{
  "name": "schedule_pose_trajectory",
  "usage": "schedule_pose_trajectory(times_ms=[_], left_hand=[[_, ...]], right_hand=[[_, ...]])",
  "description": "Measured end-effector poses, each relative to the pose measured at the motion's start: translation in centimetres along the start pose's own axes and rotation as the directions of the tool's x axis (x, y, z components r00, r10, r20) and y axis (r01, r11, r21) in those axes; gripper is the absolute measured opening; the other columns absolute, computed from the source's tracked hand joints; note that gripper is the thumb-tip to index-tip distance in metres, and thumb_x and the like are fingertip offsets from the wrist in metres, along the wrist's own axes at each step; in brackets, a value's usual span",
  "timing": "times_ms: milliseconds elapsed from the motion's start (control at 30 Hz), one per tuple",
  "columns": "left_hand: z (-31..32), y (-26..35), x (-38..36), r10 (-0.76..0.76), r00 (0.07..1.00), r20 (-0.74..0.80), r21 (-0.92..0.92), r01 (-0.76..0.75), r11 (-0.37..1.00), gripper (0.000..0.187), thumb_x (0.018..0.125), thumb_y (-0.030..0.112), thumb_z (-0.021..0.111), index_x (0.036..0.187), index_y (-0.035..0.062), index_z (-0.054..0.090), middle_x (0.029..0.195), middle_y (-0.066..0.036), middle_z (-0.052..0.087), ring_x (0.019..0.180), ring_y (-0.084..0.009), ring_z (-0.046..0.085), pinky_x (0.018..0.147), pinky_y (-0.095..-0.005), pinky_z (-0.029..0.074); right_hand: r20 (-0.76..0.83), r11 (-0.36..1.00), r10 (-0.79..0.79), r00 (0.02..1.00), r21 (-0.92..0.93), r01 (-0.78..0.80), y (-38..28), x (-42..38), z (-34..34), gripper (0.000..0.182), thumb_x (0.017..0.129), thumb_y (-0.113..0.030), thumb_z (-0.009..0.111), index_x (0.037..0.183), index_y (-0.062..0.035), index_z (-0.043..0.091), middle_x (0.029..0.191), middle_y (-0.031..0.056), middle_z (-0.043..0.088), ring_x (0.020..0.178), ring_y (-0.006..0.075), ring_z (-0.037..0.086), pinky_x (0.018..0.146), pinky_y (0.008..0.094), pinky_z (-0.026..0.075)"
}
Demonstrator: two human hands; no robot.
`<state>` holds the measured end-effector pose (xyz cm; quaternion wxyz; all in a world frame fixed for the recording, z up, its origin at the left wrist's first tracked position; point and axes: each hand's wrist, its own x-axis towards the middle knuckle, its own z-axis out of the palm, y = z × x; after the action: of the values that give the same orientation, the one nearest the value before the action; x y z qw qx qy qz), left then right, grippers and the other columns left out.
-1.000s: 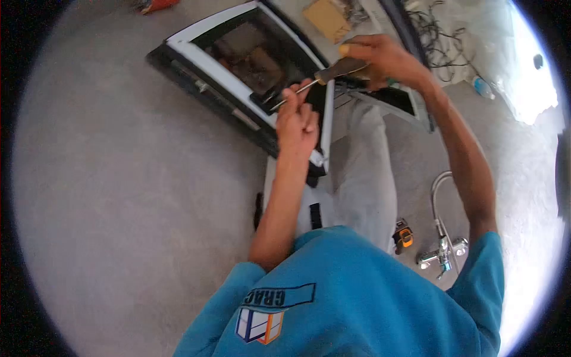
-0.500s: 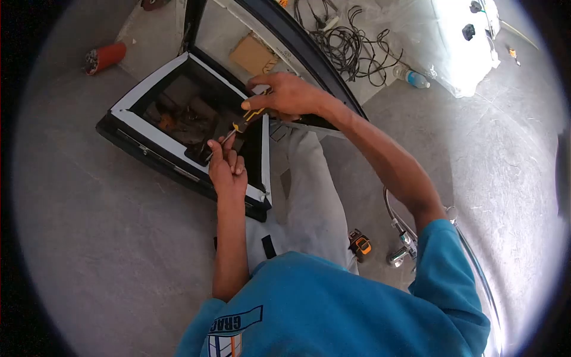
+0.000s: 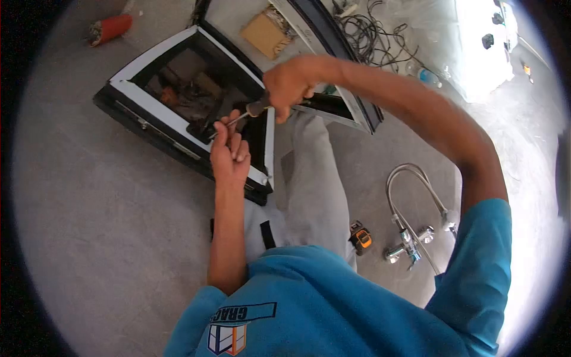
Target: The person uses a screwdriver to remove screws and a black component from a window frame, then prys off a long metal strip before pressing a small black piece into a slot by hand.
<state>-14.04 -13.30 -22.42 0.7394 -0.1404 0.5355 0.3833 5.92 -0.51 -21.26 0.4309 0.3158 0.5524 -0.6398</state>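
Note:
My right hand [image 3: 288, 86] is wrapped round the dark handle of a screwdriver [image 3: 254, 109], held at a slant. Its thin metal shaft runs down to the left into my left hand [image 3: 229, 149], whose thumb and fingers close round it near the tip. The exact spot where the tip rests is hidden by my fingers. Beneath both hands lies a black-framed panel [image 3: 156, 115] with white strips along its edges and dark, reflecting glass. A second dark frame [image 3: 333, 41] stands at an angle beyond it, close behind my right hand.
A brown cardboard piece [image 3: 266, 37] and tangled black cables [image 3: 372, 38] lie at the back. To the right are a chrome tap [image 3: 409, 243] with a hose, an orange tape measure [image 3: 360, 238] and a plastic-wrapped bundle [image 3: 458, 53]. A red roll [image 3: 111, 28] lies far left.
My right hand has turned and lifted its elbow outward, its grip on the screwdriver handle changed. My left hand stays at the shaft. The whole view has shifted slightly.

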Motion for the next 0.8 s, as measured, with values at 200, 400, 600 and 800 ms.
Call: schedule_pose_trajectory(times_ms=[200,400,600,800], left_hand=[[0.8,0.2,0.5,0.013,0.997,-0.070,-0.070,-0.017,0.997,0.029,0.091,0.038,0.051,0.098,0.0101,0.054,0.121,-0.009,0.056,0.041,-0.0059,0.029,0.036,-0.0200,0.027],[0.5,0.1,0.3,-0.003,0.999,-0.052,-0.065,0.000,0.998,0.030,0.091,0.037,0.051,0.097,0.0074,0.054,0.112,-0.010,0.060,0.042,-0.0049,0.033,0.035,-0.0187,0.030],[0.5,0.6,-0.8,0.008,0.999,-0.053,-0.049,-0.011,0.999,0.033,0.093,0.037,0.047,0.101,0.0051,0.050,0.112,-0.016,0.059,0.041,-0.0063,0.031,0.035,-0.0206,0.031],[0.9,1.0,-0.7,0.023,0.997,-0.079,-0.111,-0.031,0.993,0.034,0.094,0.037,0.045,0.102,0.0042,0.049,0.112,-0.017,0.059,0.041,-0.0064,0.031,0.035,-0.0205,0.031]], right_hand=[[-0.615,0.607,-0.755,0.228,-0.787,-0.113,2.1,0.5,1.8,0.044,0.066,-0.031,0.074,0.100,-0.0092,0.057,0.081,0.0023,0.057,0.077,0.0191,0.059,0.071,0.0318,0.047],[-0.642,0.706,-0.618,0.455,-0.707,-0.039,2.6,1.1,3.7,0.031,0.082,-0.036,0.062,0.096,-0.0081,0.059,0.074,0.0049,0.059,0.067,0.0195,0.060,0.061,0.0343,0.049],[-0.110,0.985,-0.060,0.992,0.154,0.077,0.6,0.3,-1.2,0.041,0.068,-0.037,0.075,0.085,-0.0019,0.062,0.061,0.0087,0.057,0.053,0.0220,0.058,0.051,0.0372,0.046],[-0.576,0.673,-0.711,0.403,-0.723,0.155,0.7,-2.0,1.2,0.046,0.070,-0.022,0.072,0.110,-0.0088,0.053,0.089,0.0113,0.055,0.081,0.0310,0.062,0.065,0.0397,0.051]])
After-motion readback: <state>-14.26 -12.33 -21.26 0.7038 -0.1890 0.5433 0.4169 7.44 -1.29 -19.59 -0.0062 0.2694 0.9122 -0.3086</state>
